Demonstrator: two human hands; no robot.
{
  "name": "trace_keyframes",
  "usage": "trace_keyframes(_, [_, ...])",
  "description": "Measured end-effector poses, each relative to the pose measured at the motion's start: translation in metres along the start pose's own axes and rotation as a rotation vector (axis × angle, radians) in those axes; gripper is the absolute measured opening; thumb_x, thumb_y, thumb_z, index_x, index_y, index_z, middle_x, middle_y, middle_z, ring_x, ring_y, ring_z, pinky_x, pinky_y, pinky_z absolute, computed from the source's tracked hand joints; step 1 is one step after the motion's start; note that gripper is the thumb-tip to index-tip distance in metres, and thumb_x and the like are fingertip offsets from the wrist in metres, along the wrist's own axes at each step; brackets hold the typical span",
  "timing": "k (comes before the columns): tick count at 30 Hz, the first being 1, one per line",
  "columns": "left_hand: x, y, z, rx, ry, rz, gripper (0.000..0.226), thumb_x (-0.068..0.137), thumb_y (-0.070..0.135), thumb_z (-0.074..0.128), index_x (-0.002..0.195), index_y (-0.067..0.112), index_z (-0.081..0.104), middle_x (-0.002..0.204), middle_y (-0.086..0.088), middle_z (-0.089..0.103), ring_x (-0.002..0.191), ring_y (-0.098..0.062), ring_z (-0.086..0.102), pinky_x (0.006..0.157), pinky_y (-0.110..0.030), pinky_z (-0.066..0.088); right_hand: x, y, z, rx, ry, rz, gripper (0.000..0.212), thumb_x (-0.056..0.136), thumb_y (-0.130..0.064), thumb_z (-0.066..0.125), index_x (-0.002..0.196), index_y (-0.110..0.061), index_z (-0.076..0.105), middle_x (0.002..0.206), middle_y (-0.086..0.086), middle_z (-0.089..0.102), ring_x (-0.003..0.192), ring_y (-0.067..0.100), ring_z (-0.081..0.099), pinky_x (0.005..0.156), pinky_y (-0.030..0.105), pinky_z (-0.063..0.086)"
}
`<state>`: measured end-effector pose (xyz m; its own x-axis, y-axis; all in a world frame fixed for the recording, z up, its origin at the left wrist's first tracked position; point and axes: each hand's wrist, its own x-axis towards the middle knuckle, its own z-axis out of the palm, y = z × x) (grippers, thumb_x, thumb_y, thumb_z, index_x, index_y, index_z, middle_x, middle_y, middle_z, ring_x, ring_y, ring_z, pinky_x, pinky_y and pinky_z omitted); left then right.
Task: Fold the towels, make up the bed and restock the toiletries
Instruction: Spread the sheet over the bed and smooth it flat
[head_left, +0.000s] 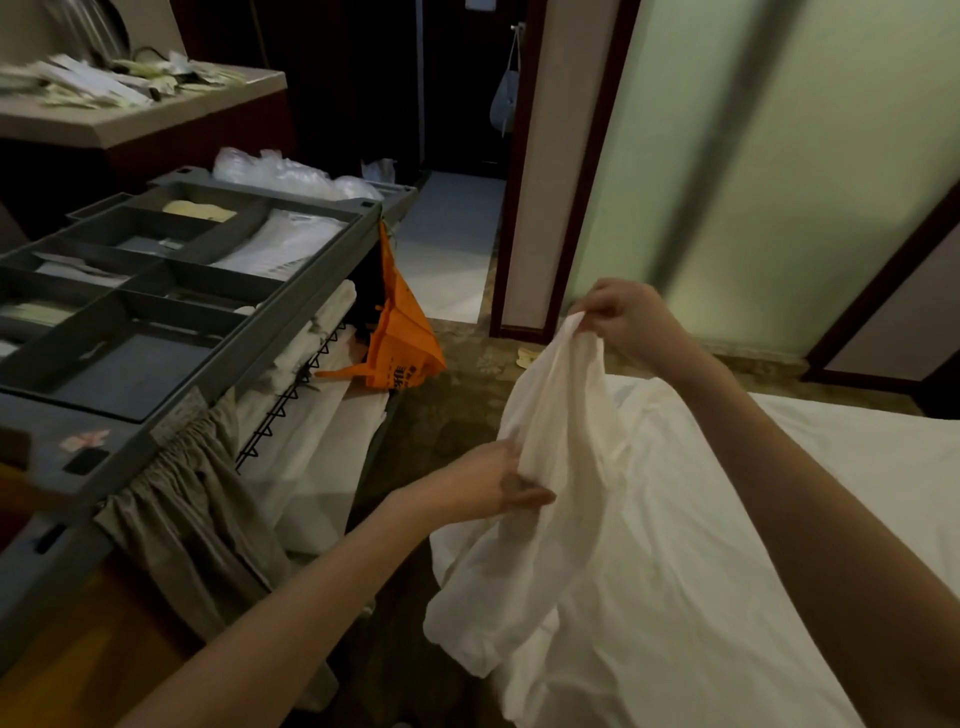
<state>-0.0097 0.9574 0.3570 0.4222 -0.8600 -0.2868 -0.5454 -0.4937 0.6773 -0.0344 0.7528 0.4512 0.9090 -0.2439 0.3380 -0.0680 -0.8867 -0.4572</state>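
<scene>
A crumpled white linen sheet (561, 467) hangs between my hands above the bed's corner. My right hand (626, 317) pinches its top edge, raised high. Lower down, my left hand (493, 480) grips a fold of the same cloth at its left side. The bed (857, 467) with its white cover fills the lower right, and the sheet's lower part spills onto it. To the left stands a grey housekeeping cart (208, 322) whose top tray holds packets of toiletries in several compartments.
An orange bag (400, 338) hangs from the cart's corner. Folded white linen (311, 431) sits on the cart's shelf behind a wire rail. A desk (130, 119) with scattered papers stands at the back left. A frosted glass wall (779, 182) and a dark doorway lie ahead.
</scene>
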Motion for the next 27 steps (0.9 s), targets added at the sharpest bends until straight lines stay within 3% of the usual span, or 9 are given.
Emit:
trace_keyframes(4, [-0.003, -0.003, 0.0, -0.066, 0.16, -0.096, 0.052, 0.091, 0.039, 0.056, 0.137, 0.018, 0.045, 0.144, -0.001, 0.039, 0.132, -0.019, 0.039, 0.11, -0.035, 0.033, -0.003, -0.002, -0.004, 0.038, 0.102, -0.024, 0.016, 0.081, 0.002, 0.063, 0.094, 0.001, 0.073, 0.089, 0.022, 0.062, 0.084, 0.036, 0.059, 0.079, 0.047, 0.048])
trace_keyframes(6, [-0.009, -0.002, 0.002, -0.062, 0.154, -0.012, 0.047, 0.089, 0.042, 0.057, 0.126, 0.013, 0.057, 0.147, 0.004, 0.033, 0.132, -0.014, 0.035, 0.11, -0.034, 0.032, -0.005, 0.003, -0.005, 0.034, 0.112, -0.006, 0.018, 0.082, 0.003, 0.061, 0.095, 0.002, 0.073, 0.091, 0.021, 0.064, 0.085, 0.034, 0.059, 0.077, 0.04, 0.049])
trace_keyframes(9, [-0.015, -0.004, 0.01, -0.262, 0.068, 0.049, 0.051, 0.084, 0.045, 0.061, 0.122, 0.01, 0.061, 0.146, 0.004, 0.037, 0.131, -0.013, 0.039, 0.107, -0.035, 0.038, -0.006, 0.014, -0.012, 0.116, 0.214, 0.13, 0.024, 0.084, 0.004, 0.057, 0.103, -0.001, 0.071, 0.094, 0.016, 0.065, 0.085, 0.024, 0.057, 0.068, 0.012, 0.042])
trace_keyframes(12, [-0.017, -0.006, 0.023, -0.333, 0.026, -0.026, 0.059, 0.085, 0.037, 0.064, 0.137, 0.017, 0.044, 0.131, -0.003, 0.054, 0.116, -0.015, 0.054, 0.095, -0.027, 0.047, -0.006, 0.017, -0.013, 0.152, 0.211, 0.174, 0.026, 0.085, 0.004, 0.057, 0.106, -0.002, 0.07, 0.095, 0.011, 0.063, 0.085, 0.019, 0.055, 0.07, 0.017, 0.043])
trace_keyframes(15, [-0.021, -0.007, 0.024, -0.508, 0.158, -0.047, 0.039, 0.085, 0.039, 0.061, 0.115, 0.013, 0.061, 0.109, -0.003, 0.065, 0.1, -0.014, 0.063, 0.087, -0.029, 0.054, -0.006, 0.014, -0.013, 0.18, 0.203, 0.173, 0.024, 0.085, 0.003, 0.058, 0.106, -0.002, 0.07, 0.093, 0.008, 0.062, 0.088, 0.022, 0.057, 0.079, 0.03, 0.048])
trace_keyframes(17, [-0.026, -0.008, 0.014, -0.534, 0.239, -0.024, 0.022, 0.089, 0.037, 0.058, 0.091, 0.017, 0.067, 0.089, 0.0, 0.069, 0.081, -0.008, 0.067, 0.074, -0.022, 0.056, -0.007, 0.018, -0.012, 0.171, 0.192, 0.184, 0.023, 0.085, 0.003, 0.058, 0.105, -0.001, 0.07, 0.093, 0.01, 0.064, 0.085, 0.024, 0.059, 0.076, 0.026, 0.05])
trace_keyframes(20, [-0.035, -0.002, -0.008, -0.504, 0.308, 0.045, 0.03, 0.093, 0.032, 0.054, 0.068, 0.018, 0.064, 0.063, 0.007, 0.063, 0.055, 0.0, 0.061, 0.055, -0.014, 0.048, -0.011, 0.029, -0.004, 0.044, 0.065, 0.227, 0.026, 0.085, 0.005, 0.054, 0.104, -0.003, 0.07, 0.094, 0.014, 0.066, 0.069, 0.015, 0.056, 0.058, 0.004, 0.04])
trace_keyframes(23, [-0.034, 0.004, -0.024, -0.449, 0.28, 0.07, 0.035, 0.094, 0.031, 0.053, 0.063, 0.017, 0.06, 0.049, 0.011, 0.058, 0.045, 0.001, 0.055, 0.049, -0.012, 0.042, -0.024, 0.022, 0.012, 0.036, -0.14, 0.261, 0.025, 0.088, 0.0, 0.056, 0.107, -0.011, 0.068, 0.107, 0.005, 0.064, 0.076, 0.011, 0.059, 0.063, 0.012, 0.045])
trace_keyframes(27, [-0.023, 0.011, -0.031, -0.22, 0.148, 0.06, 0.032, 0.093, 0.032, 0.055, 0.068, 0.013, 0.057, 0.054, 0.008, 0.048, 0.039, 0.003, 0.044, 0.044, -0.008, 0.033, -0.043, -0.017, 0.034, 0.354, -0.538, 0.132, 0.038, 0.09, -0.005, 0.058, 0.125, -0.021, 0.058, 0.104, -0.009, 0.062, 0.076, 0.006, 0.064, 0.07, 0.022, 0.055])
